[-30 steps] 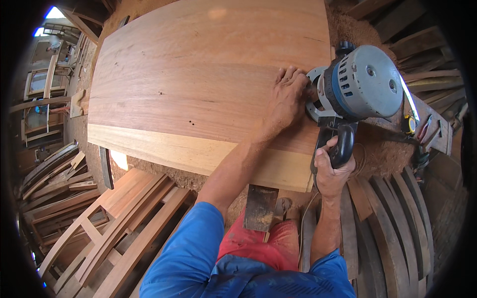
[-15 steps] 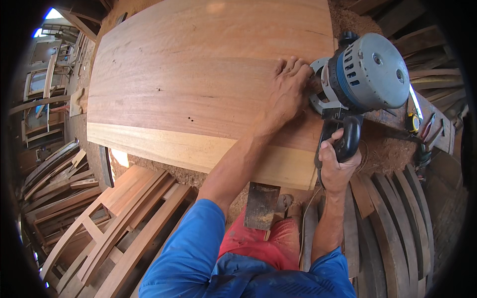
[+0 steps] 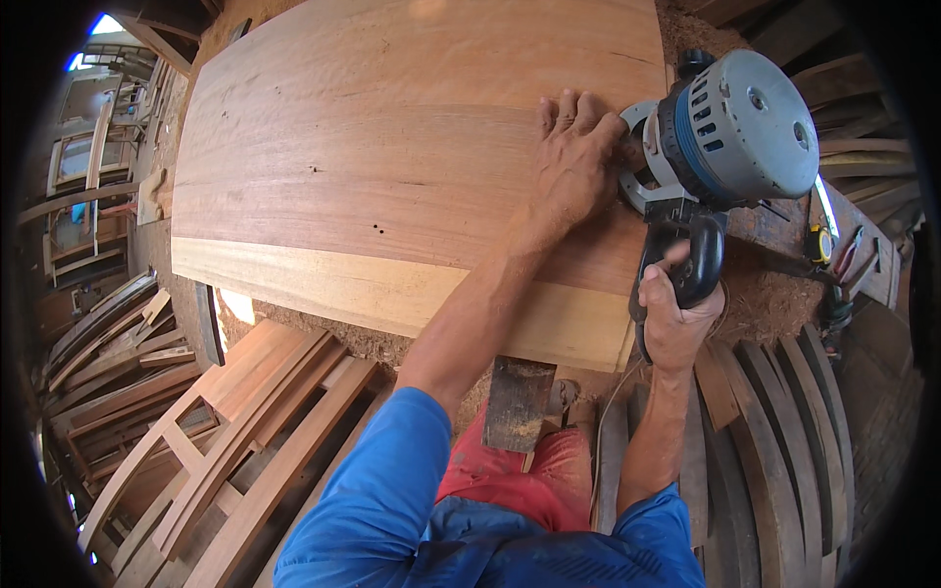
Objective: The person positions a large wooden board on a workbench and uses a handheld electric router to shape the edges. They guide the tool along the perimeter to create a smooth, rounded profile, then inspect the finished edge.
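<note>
A wide reddish-brown wooden board [image 3: 363, 147], with a paler strip along its near edge, lies in front of me. A router [image 3: 747, 122] with a grey motor housing, a blue ring and a black D-shaped handle stands at its right end, tilted in the view. My right hand [image 3: 678, 312] is closed around the handle. Against the left side of the router's base, my left hand [image 3: 578, 162] rests on the board with its fingers stretched out. Its thumb is hidden. The cutting bit is out of sight.
Curved wooden pieces [image 3: 784, 431] stand in rows at the lower right; frame-like wooden parts [image 3: 245, 412] lie at the lower left. Beyond the router are a yellow tape measure [image 3: 818, 243] and pliers [image 3: 849, 251]. A dark support plank [image 3: 520, 402] juts toward me. Sawdust covers the ground.
The router has shifted slightly right and a little upward in the view, with my right hand on its handle. My left hand has moved along slightly, its fingers now straighter and more spread.
</note>
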`<action>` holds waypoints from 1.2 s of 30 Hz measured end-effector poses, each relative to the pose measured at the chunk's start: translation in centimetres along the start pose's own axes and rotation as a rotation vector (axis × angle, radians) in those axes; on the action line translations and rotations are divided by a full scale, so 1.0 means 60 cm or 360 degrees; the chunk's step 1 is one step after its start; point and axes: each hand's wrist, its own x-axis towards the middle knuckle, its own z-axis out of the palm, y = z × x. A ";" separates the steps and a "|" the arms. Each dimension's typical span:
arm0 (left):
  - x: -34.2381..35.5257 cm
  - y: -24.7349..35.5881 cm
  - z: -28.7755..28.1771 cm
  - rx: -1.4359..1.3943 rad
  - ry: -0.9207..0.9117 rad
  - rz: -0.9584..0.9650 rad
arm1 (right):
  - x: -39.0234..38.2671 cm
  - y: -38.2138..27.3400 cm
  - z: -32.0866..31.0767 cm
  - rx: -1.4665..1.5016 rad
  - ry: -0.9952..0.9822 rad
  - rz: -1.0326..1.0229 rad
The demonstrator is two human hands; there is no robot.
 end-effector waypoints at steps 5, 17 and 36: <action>-0.006 -0.001 0.012 -0.0014 -0.0004 -0.0065 | 0.004 0.006 -0.002 -0.0020 0.0001 -0.0025; -0.011 0.005 0.011 0.0040 0.0027 -0.0067 | 0.022 0.000 0.004 0.0068 -0.0003 -0.0023; -0.008 0.008 0.008 -0.0033 -0.0058 -0.0151 | 0.050 -0.009 0.010 0.0065 -0.0018 -0.0051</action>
